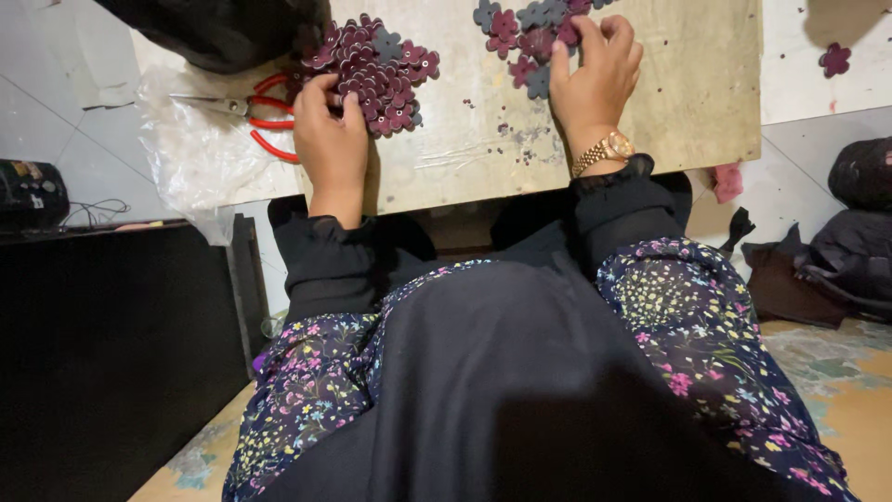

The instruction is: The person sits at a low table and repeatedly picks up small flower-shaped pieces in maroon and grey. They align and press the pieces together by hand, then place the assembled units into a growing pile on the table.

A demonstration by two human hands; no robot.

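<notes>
My left hand (331, 130) rests on the wooden board (688, 102), fingers curled at the near edge of a heap of dark maroon flower-shaped pieces (386, 70). My right hand (595, 74) lies on a second, looser cluster of maroon and grey flower pieces (520, 33), fingers bent over them; a gold watch (604, 151) is on that wrist. Whether either hand pinches a piece is hidden by the fingers. Red-handled pliers (255, 110) lie just left of my left hand on a clear plastic sheet (200, 153).
One stray flower piece (834, 59) lies on the white surface at the far right. Tiny dark beads dot the board between my hands. A black bag (223, 33) sits at the top left. Dark cloth bundles (859, 177) lie on the floor to the right.
</notes>
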